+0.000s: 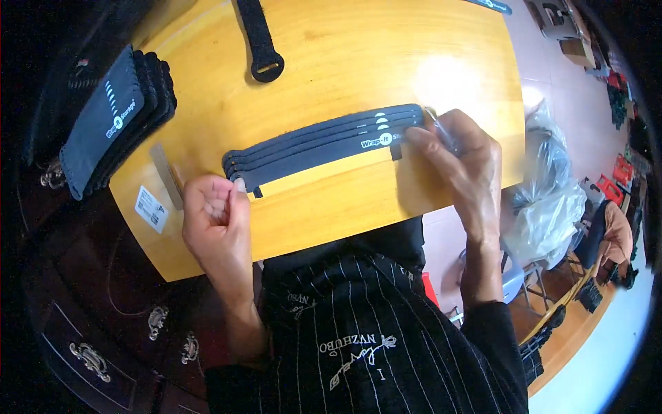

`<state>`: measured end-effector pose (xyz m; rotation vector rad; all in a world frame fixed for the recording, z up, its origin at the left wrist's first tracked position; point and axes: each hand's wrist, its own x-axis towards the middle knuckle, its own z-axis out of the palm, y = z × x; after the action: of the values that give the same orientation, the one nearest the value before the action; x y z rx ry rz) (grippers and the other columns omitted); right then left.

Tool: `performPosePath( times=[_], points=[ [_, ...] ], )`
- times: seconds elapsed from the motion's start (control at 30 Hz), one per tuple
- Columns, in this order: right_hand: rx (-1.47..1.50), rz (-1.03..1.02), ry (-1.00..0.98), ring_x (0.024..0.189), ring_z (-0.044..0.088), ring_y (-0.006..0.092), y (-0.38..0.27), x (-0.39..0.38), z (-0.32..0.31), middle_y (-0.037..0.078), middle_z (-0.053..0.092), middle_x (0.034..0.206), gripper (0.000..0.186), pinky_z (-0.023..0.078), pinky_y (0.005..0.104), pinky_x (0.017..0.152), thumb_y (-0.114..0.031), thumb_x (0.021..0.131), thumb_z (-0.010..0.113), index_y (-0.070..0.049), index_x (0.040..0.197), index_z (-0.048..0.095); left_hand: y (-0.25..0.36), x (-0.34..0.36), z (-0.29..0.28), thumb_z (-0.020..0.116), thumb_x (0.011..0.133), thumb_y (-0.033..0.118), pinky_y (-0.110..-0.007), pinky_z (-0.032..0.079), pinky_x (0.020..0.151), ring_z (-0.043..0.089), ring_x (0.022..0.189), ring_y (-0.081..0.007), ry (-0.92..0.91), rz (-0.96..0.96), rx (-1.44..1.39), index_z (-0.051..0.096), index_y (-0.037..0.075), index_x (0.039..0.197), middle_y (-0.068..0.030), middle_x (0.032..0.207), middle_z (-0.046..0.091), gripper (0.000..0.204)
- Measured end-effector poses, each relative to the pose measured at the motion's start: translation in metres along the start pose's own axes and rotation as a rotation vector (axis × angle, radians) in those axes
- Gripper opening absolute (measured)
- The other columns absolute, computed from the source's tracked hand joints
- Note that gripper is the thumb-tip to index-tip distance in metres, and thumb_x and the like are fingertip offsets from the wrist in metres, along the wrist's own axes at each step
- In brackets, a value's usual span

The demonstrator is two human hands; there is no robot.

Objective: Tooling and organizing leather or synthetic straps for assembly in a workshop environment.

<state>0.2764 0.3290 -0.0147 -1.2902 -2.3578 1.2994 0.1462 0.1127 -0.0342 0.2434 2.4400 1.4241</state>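
Note:
A fanned stack of black fabric straps (310, 146) with white printing lies across the middle of the yellow tabletop (358, 69). My left hand (219, 214) is curled at its left end, thumb and forefinger closed on the lower corner. At the right end, my right hand (460, 155) has its thumb against the strap edge. Something clear and shiny (445, 132) shows between its thumb and fingers; its kind cannot be made out. Small dark tabs stick out below the stack near both hands. A single black strap with a slotted round end (267, 67) lies beyond.
Another pile of black straps (114, 124) overhangs the table's left edge. Near it lie a white label (150, 209) and a brownish strip (165, 176). Dark drawers with ornate handles (89, 361) stand at left. Clear plastic bags (548, 207) are on the right.

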Motion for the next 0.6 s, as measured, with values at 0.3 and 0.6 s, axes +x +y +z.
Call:
performPosePath(
  times=[0.3, 0.6],
  points=[
    [0.060, -0.087, 0.027, 0.054, 0.048, 0.0068, 0.009, 0.009, 0.005, 0.002, 0.054, 0.059, 0.021, 0.041, 0.0252, 0.048, -0.015, 0.077, 0.076, -0.001, 0.079, 0.060, -0.001, 0.001, -0.003, 0.060, 0.085, -0.006, -0.016, 0.038, 0.055, 0.045, 0.061, -0.0007, -0.037, 0.016, -0.005, 0.052, 0.004, 0.087, 0.0035, 0.072, 0.051, 0.012],
    [0.211, 0.113, -0.188, 0.053, 0.049, 0.0042, 0.003, 0.021, -0.009, -0.003, 0.054, 0.059, 0.014, 0.038, 0.0193, 0.047, -0.012, 0.079, 0.074, -0.004, 0.079, 0.062, 0.007, 0.007, -0.014, 0.057, 0.088, -0.002, -0.017, 0.035, 0.047, 0.046, 0.052, -0.0030, -0.170, -0.229, -0.133, 0.052, 0.003, 0.090, 0.0014, 0.065, 0.053, 0.007]
  ],
)
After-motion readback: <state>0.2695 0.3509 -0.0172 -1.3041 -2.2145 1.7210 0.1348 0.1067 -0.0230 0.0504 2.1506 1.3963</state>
